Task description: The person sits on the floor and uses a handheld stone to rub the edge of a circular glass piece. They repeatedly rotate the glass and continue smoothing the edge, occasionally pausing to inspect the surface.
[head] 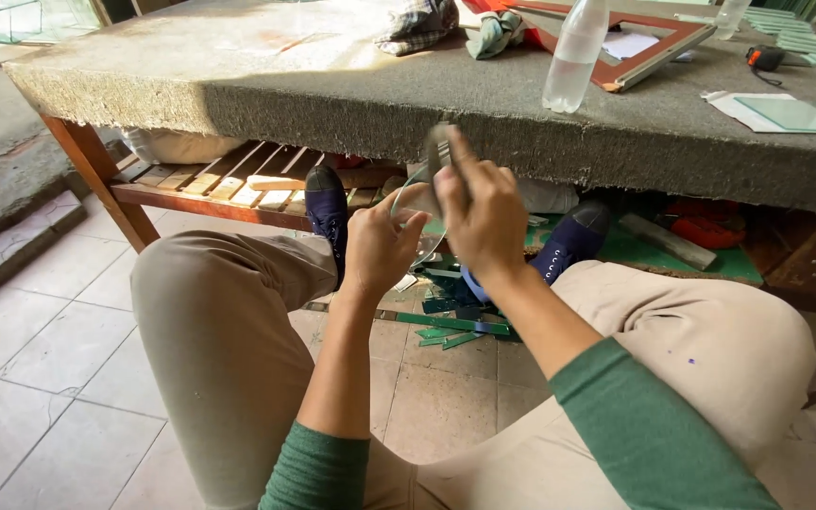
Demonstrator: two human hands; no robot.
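I sit with both knees raised in front of a carpet-covered workbench (351,104). My left hand (380,247) grips the edge of a round clear glass piece (424,247) held between my knees. My right hand (484,212) is closed on a small grey block (438,151) pressed against the top rim of the glass; the block is blurred. Both hands touch the glass and almost meet. Green sleeves cover my forearms.
Green glass offcuts (450,326) lie on the tiled floor between my dark blue shoes (328,212). On the bench stand a clear plastic bottle (573,57), a red-brown frame (644,42), a glass sheet (805,113) and rags (417,24). A slatted wooden shelf (229,179) runs under it.
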